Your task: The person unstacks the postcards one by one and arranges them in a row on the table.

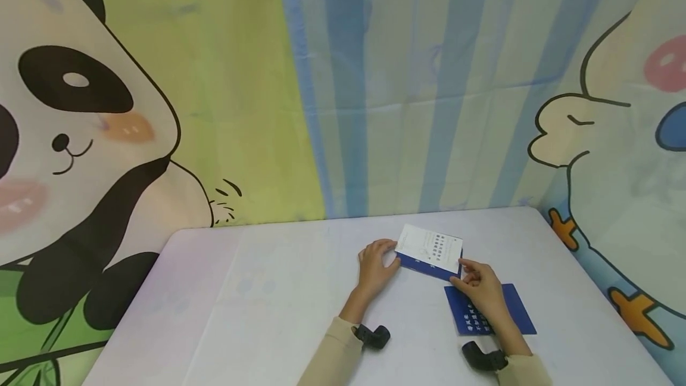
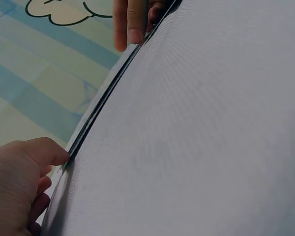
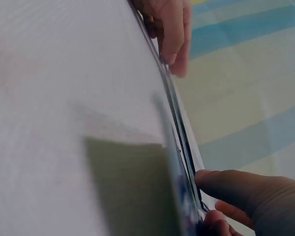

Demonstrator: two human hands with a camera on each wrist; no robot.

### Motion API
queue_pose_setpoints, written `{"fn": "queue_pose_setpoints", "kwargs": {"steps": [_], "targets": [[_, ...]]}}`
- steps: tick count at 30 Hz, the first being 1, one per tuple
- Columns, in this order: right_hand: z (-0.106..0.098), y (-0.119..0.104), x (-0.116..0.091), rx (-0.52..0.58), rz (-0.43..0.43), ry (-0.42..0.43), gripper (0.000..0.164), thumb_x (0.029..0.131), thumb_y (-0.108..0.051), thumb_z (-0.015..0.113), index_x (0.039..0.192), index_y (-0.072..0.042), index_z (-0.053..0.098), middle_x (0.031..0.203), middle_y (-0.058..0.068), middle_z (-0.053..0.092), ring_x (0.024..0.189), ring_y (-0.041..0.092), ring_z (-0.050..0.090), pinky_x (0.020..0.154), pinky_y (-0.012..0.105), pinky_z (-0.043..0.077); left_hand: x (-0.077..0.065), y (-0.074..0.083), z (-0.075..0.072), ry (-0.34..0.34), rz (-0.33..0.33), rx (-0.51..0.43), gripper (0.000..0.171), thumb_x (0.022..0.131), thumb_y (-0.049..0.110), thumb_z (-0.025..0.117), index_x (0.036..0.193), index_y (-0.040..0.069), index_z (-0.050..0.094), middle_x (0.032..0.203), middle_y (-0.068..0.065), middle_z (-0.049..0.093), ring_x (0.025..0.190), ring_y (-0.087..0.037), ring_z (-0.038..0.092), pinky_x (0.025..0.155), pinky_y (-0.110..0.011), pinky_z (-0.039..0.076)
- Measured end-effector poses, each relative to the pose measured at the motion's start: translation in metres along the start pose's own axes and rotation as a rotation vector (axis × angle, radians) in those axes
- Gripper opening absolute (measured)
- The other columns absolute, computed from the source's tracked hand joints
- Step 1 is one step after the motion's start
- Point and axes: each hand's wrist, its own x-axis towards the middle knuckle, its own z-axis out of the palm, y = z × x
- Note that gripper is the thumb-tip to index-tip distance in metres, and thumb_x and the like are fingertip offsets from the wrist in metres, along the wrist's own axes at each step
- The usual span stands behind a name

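Note:
A thin blue-and-white booklet (image 1: pixel 430 247) lies on the far part of the table, its white face printed with rows of small dark marks and a dark blue strip along the near side. My left hand (image 1: pixel 376 268) grips its left edge between thumb and fingers. At the near right corner, my right hand (image 1: pixel 481 289) pinches it. Seen edge-on in the left wrist view, the booklet (image 2: pixel 105 96) is a narrow dark line between both hands. Under my right wrist is a dark blue card (image 1: pixel 518 308) with white printing, partly hidden by that hand and forearm.
The white table (image 1: pixel 257 296) stretches to the left and towards me. Its back edge meets a striped cloth backdrop (image 1: pixel 396 88), with a cartoon panda (image 1: pixel 96 153) printed on the left. Each wrist carries a small black camera (image 1: pixel 375 336).

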Motion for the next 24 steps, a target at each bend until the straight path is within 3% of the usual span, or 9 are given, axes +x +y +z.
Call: {"fn": "queue_pose_setpoints", "kwargs": {"steps": [12,24], "targets": [[0.0051,0.0027,-0.0046,0.011,0.022,0.008,0.047,0.085,-0.005,0.070,0.127,0.011,0.057,0.102,0.019,0.048,0.076,0.019,0.046,0.060,0.018,0.037,-0.0054,-0.0009,0.0011,-0.062,0.016,0.074,0.044,0.085,0.020,0.071,0.127,0.008,0.063,0.129,-0.006,0.056,0.122,-0.027,0.049,0.102,-0.045,0.030],[0.0059,0.0019,-0.0023,0.030,0.050,0.092,0.035,0.089,-0.005,0.063,0.121,0.007,0.063,0.103,0.019,0.056,0.087,0.023,0.053,0.067,0.016,0.042,-0.0044,-0.0022,0.0024,-0.032,0.013,0.048,0.040,0.085,0.022,0.073,0.123,0.011,0.063,0.124,-0.005,0.059,0.120,-0.025,0.051,0.102,-0.045,0.030]]}}
